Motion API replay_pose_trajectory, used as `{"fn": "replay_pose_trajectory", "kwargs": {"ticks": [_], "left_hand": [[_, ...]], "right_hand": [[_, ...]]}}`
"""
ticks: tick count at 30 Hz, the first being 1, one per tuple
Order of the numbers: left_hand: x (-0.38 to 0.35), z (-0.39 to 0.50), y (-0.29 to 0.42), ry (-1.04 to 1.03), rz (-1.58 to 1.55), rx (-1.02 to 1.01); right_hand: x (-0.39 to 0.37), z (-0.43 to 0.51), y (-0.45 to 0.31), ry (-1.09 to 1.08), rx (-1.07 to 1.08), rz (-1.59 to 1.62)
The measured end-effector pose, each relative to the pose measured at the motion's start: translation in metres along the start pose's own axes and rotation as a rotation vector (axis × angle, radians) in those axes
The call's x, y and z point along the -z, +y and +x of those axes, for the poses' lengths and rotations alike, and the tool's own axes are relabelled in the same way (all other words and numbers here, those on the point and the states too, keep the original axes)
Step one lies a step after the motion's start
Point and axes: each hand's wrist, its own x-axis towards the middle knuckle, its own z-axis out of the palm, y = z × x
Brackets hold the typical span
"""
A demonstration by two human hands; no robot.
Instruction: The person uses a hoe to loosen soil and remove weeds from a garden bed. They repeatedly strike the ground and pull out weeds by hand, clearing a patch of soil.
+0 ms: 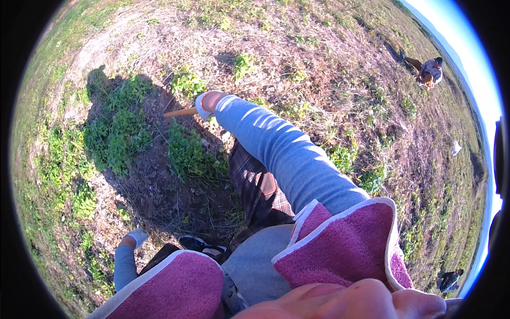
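Observation:
My right hand (204, 105), in a white glove with an orange-trimmed cuff, grips a light wooden tool handle (181, 113). The handle's end sticks out to the left of my fist; the rest of the tool is hidden. At the lower left hangs my left hand (138, 237), also in a white glove, low beside my dark trouser leg; its fingers are too small to read. Leafy green plants (191, 153) grow before my legs, partly inside my shadow. More low plants (119, 131) lie farther left, amid dry soil and straw.
One co-worker (430, 73) is at the upper right of the sloping field, and another person (450, 281) at the lower right. A white object (456, 148) lies at the right. My dark shoe (193, 243) stands near the plants. A pink towel (338, 243) hangs around my neck.

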Motion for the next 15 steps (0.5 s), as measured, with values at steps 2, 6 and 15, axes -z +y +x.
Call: {"fn": "replay_pose_trajectory", "kwargs": {"ticks": [2,6,15], "left_hand": [[0.005,-0.005,0.007,-0.022,-0.017,0.041],[-0.004,0.008,-0.005,-0.032,0.008,0.026],[-0.025,0.035,-0.037,0.000,0.102,-0.136]], "right_hand": [[0.001,-0.001,-0.002,-0.009,-0.004,-0.006],[0.002,-0.001,-0.006,-0.033,-0.016,-0.013],[0.002,-0.005,-0.008,-0.023,-0.029,0.000]]}}
